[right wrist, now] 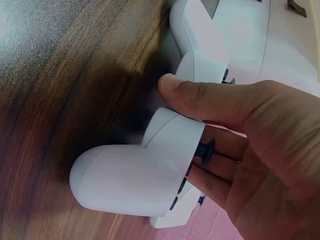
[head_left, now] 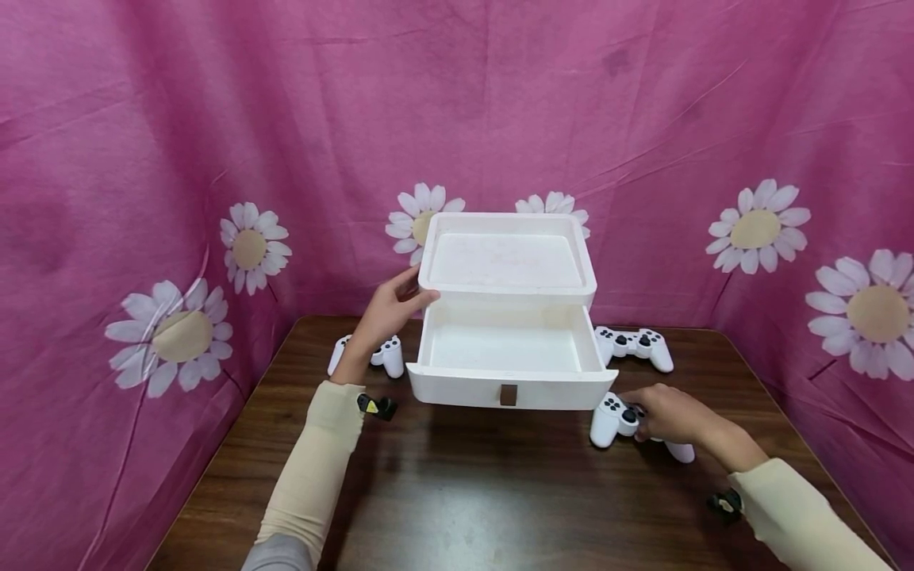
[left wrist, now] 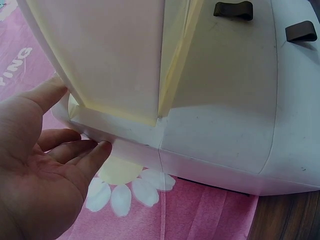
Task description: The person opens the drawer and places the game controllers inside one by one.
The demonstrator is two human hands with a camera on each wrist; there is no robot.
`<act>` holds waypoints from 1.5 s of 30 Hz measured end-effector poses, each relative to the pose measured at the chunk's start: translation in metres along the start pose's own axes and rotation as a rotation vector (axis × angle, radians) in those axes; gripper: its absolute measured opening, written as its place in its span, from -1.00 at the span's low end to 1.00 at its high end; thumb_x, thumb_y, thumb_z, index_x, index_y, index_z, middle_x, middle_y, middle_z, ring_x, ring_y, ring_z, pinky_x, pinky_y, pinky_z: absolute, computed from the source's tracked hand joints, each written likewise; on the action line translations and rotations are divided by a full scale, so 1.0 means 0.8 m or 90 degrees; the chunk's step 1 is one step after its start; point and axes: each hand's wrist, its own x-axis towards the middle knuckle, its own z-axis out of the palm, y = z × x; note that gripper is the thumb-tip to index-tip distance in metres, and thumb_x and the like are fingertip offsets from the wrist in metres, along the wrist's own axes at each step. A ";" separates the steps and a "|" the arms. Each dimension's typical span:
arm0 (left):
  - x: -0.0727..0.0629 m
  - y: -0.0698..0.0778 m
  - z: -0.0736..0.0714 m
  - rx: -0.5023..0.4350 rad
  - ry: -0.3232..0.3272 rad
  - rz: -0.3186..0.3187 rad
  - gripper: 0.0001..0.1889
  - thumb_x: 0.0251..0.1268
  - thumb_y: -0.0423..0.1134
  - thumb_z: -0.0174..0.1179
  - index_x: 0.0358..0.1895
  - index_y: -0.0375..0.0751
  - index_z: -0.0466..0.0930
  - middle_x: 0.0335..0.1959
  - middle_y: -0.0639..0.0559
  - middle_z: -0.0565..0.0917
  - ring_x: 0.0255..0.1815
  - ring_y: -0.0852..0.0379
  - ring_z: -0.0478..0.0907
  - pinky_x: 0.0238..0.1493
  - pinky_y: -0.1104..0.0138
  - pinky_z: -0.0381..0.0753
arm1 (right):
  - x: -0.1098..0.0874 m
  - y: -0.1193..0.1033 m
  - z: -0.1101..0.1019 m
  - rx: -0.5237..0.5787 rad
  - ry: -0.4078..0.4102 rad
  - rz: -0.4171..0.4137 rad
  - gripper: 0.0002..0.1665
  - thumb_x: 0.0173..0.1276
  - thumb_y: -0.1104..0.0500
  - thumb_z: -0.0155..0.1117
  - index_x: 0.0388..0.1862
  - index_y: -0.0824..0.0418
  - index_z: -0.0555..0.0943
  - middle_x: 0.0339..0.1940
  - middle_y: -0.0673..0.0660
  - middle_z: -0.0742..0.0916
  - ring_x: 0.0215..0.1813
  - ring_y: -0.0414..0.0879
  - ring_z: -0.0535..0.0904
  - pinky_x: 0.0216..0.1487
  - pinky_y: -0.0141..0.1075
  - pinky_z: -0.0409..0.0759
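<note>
A white drawer box [head_left: 512, 390] with a shallow tray top stands at the middle of the table, its upper drawer pulled out and holding nothing. My left hand [head_left: 394, 309] touches the box's left front corner, thumb at the tray rim and loosely bent fingers along the side wall. In the left wrist view its palm [left wrist: 50, 165] shows open. At the right, my right hand [head_left: 671, 414] grips a white game controller [head_left: 605, 424] by its middle. The thumb lies on one face and the fingers pass behind, beside a black thumbstick [right wrist: 206, 150].
Another white controller [head_left: 653, 349] lies behind at the right, close to the box. A third controller [head_left: 389, 357] lies at the left, partly hidden by my left wrist. Pink flowered cloth [head_left: 500, 103] walls the wooden table [head_left: 457, 492] at the back and sides.
</note>
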 end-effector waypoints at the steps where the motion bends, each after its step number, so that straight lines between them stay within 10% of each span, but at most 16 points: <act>1: 0.000 0.000 0.000 0.001 0.000 0.001 -0.21 0.45 -0.08 0.43 0.66 -0.05 0.31 0.52 -0.18 0.54 0.50 -0.09 0.54 0.26 -0.02 0.74 | 0.000 0.000 0.000 -0.003 0.002 0.001 -0.36 -0.11 0.27 0.72 0.06 0.10 0.81 -0.45 -0.20 0.67 -0.39 -0.35 0.46 -0.40 -0.36 0.47; 45: -0.001 -0.001 -0.001 -0.017 -0.008 0.001 -0.22 0.47 -0.09 0.42 0.66 0.01 0.30 0.54 -0.17 0.52 0.51 -0.11 0.53 0.21 -0.03 0.76 | -0.014 -0.037 -0.129 -0.126 0.067 0.024 -0.24 -0.23 0.10 0.77 0.10 0.22 0.84 -0.60 -0.25 0.64 -0.48 -0.29 0.35 -0.43 -0.25 0.46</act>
